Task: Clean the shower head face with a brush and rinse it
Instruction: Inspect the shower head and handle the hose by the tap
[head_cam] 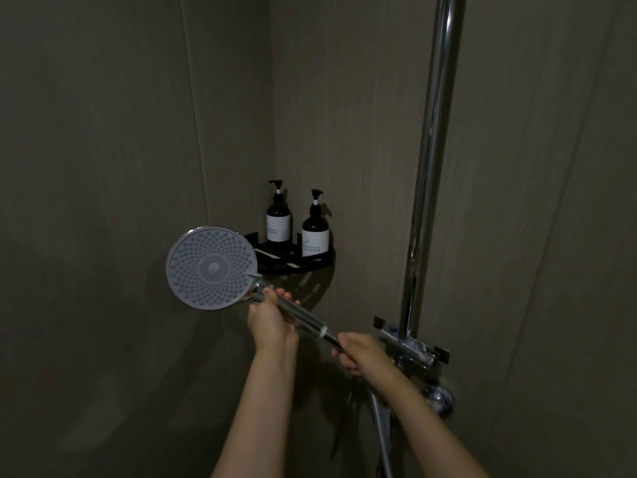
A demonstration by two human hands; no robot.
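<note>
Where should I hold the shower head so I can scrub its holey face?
Hold the shower head by its long chrome handle, coming from below, as the left hand and right hand do. The handle is slim enough to wrap, and it keeps fingers off the round face.

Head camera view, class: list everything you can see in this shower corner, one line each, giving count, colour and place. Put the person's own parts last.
shower head: one, grey nozzle face with chrome handle, held out left of centre, face turned to the camera.
pump bottles: two, dark with white labels, standing side by side on the corner shelf.
corner shelf: one, black, fixed in the wall corner behind the shower head.
riser pipe: one, chrome, running upright on the right.
mixer valve: one, chrome, at the foot of the pipe.
hose: one, grey, hanging below the valve.
walls: grey-brown panels, dimly lit.
left hand: fingers grip the handle near the head.
right hand: fingers grip the handle's lower end.
</note>
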